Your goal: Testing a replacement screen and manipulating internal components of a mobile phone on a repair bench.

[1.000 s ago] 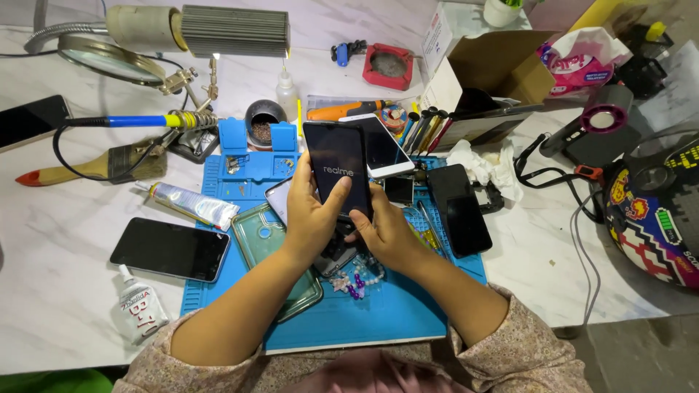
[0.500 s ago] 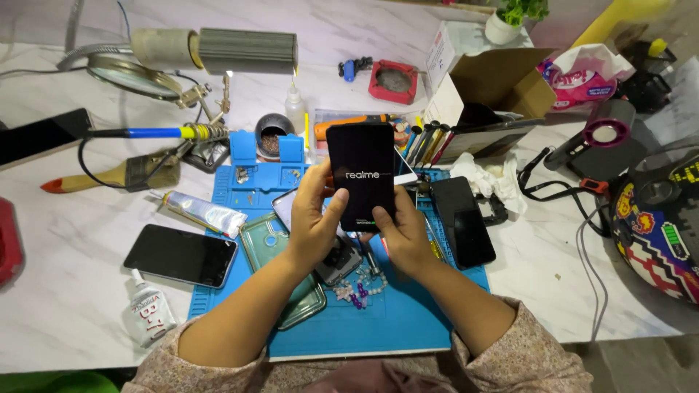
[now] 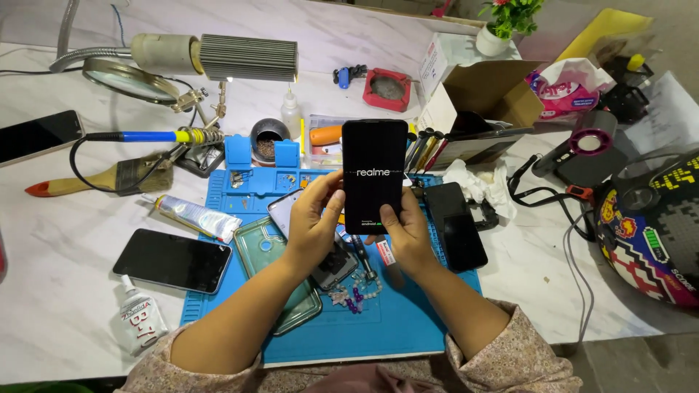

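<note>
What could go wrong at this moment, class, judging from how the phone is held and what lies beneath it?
1. The smartphone is pinched only at its lower edge by the left hand and right hand; it might tip and fall.
2. Falling, it could strike the opened phone or screwdriver on the blue mat.

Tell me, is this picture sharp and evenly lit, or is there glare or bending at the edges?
Head view: sharp on the phone held up by the left hand and right hand; soft, even light with faint shadows on the white table; pale glare on the magnifier lens; wide-angle bending curves the edges, stretching the helmet.
</note>
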